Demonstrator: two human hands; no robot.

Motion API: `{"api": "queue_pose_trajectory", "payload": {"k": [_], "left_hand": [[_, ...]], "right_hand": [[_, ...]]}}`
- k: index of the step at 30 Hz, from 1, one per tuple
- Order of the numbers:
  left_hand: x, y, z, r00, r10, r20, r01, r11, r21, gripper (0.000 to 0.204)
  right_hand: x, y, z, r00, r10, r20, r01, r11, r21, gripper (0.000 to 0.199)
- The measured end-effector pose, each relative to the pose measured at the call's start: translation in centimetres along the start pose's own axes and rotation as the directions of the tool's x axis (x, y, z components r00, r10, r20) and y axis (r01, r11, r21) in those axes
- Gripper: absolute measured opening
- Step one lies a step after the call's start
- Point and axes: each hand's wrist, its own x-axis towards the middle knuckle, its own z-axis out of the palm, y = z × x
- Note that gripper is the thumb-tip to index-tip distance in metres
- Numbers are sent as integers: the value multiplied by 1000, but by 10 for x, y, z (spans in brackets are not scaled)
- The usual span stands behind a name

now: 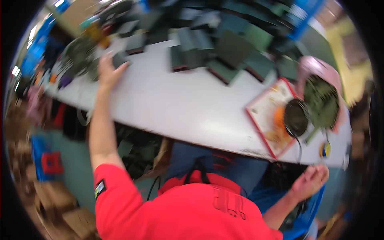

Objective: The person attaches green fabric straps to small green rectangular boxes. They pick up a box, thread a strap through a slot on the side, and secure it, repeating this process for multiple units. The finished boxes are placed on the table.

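Note:
My left hand (109, 72) reaches over the white tabletop at the far left, its thumb and fingers apart. A dark green block (119, 60) lies right beside its fingers; blur hides whether they touch. My right hand (310, 183) hovers beyond the table's front edge at the right, loosely bent, with nothing visible in it. Nearest to it on the table are a red-rimmed white tray (264, 127) and a dark round container (296, 117). A pink bag (310, 66) with a heap of olive-green pieces (321, 102) stands behind them.
Several dark green blocks (230, 50) crowd the back of the white table (180, 106). A clear bag with greenish contents (78, 56) sits at the far left. Cardboard boxes (56, 196) and a red plastic stool-like object (52, 163) stand on the floor, lower left.

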Motion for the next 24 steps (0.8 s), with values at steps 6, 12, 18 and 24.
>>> {"api": "queue_pose_trajectory", "payload": {"k": [6,12,18,24], "left_hand": [[0,-70,25,945,-107,308,90,994,69,86],[-27,43,-26,820,-19,572,160,967,-198,93],[-49,80,-54,856,121,503,20,963,-267,92],[-53,134,-61,963,61,264,105,814,-571,91]], "right_hand": [[14,4,10,992,-113,-52,100,972,-211,10],[28,21,-24,992,-87,-89,21,820,-572,16],[44,36,-14,962,-17,273,237,546,-803,26],[83,42,-14,732,39,681,653,248,-716,26]]}}
